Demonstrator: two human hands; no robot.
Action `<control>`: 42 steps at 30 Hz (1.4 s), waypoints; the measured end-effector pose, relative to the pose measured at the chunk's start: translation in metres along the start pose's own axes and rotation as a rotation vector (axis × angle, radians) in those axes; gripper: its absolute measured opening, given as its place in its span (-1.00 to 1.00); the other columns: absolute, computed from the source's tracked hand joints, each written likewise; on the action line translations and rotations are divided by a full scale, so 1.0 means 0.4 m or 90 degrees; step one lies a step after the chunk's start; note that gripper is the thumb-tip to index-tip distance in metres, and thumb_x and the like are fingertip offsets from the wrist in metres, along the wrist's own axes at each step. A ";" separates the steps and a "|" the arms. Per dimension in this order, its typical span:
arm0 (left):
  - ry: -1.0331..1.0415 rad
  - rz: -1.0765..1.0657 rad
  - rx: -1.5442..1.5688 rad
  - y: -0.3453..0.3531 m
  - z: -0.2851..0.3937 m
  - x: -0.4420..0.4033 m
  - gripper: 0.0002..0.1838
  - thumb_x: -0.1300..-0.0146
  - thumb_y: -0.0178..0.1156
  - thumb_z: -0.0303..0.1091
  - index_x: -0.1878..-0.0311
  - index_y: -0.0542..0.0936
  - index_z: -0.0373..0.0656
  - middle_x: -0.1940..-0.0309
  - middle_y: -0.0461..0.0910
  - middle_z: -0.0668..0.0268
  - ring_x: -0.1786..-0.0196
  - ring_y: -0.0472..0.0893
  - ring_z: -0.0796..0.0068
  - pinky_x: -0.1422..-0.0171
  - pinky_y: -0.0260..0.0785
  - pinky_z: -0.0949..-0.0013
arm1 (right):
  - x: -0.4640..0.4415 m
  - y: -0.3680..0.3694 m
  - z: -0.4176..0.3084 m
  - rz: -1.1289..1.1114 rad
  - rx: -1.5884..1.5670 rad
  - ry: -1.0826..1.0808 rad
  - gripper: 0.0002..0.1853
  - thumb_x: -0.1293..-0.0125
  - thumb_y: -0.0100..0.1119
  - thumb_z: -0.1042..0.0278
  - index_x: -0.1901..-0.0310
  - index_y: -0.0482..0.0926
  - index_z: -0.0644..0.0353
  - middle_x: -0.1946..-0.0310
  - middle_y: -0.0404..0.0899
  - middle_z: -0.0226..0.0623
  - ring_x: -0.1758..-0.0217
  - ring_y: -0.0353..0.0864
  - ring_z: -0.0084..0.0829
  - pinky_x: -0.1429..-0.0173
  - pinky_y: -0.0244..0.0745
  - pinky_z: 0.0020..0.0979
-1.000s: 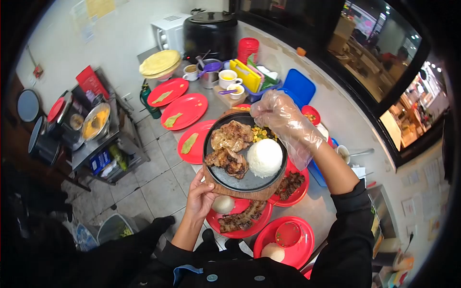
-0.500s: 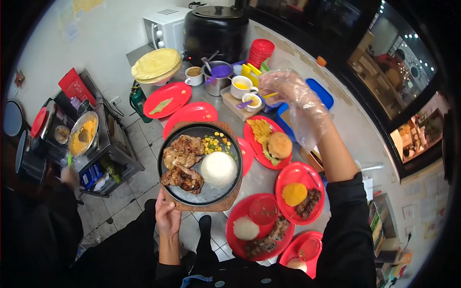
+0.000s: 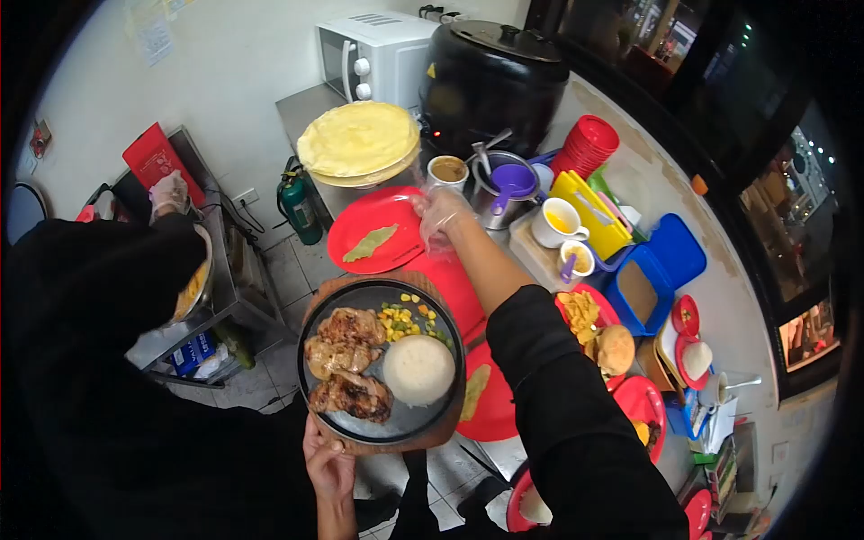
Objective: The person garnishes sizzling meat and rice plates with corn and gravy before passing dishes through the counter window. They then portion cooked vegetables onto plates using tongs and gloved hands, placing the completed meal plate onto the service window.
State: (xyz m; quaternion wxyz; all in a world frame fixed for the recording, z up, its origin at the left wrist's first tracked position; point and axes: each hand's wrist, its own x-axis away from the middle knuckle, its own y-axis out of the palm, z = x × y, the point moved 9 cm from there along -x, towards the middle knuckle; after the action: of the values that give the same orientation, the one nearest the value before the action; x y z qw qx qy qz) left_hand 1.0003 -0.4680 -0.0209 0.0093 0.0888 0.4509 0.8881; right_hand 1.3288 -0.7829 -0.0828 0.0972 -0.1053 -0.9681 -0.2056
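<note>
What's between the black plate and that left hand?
A wooden board: the head view shows it under the black plate, with the left hand gripping its lower edge.

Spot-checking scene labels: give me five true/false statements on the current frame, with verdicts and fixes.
1. The left hand holds the wooden board under the black pan. True.
2. The right hand is bare. False: it wears a clear plastic glove.
3. Two mounds of rice sit on the pan. False: there is one, beside the browned meat.
4. A green leaf lies on the red plate nearest the yellow stack. True.
5. The stacked red bowls are left of the microwave in the picture. False: they are to its right, past the black cooker.
</note>
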 end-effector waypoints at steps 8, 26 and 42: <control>-0.023 0.033 -0.043 -0.054 0.003 -0.012 -0.21 0.17 0.14 -0.54 -0.25 0.12 -0.41 -0.12 0.36 0.05 -0.18 0.40 0.22 -0.30 0.22 0.25 | -0.075 -0.116 0.068 0.233 -0.156 -0.093 -0.83 -0.29 -0.04 0.36 0.37 0.42 0.28 0.65 0.40 -0.25 0.65 0.44 -0.45 0.58 0.41 -0.45; -0.105 -0.044 -0.073 -0.004 -0.016 0.010 -0.20 0.11 0.09 -0.53 -0.29 0.06 -0.37 -0.13 0.32 -0.01 -0.16 0.41 0.14 -0.22 0.34 0.14 | 0.426 -0.004 -0.168 0.068 -0.063 -0.186 -0.85 -0.27 -0.03 0.32 0.40 0.39 0.19 0.55 0.47 -0.23 0.52 0.45 -0.48 0.44 0.37 -0.50; -0.126 -0.142 -0.001 0.101 -0.024 0.145 -0.20 0.03 -0.07 -0.68 -0.38 -0.03 -0.28 -0.32 0.09 -0.02 -0.38 0.10 0.07 -0.43 -0.03 -0.08 | 1.777 -0.530 -0.228 0.438 0.092 -0.086 -0.67 -0.24 0.11 0.07 0.36 0.46 0.23 0.47 0.53 -0.29 0.48 0.48 -0.57 0.47 0.42 -0.51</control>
State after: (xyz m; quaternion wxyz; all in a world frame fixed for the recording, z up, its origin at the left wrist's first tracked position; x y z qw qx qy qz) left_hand 0.9442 -0.4938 0.0146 0.1523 0.1250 0.4539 0.8690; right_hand 0.6088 -0.8939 0.0837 0.1040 -0.4310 -0.8924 -0.0842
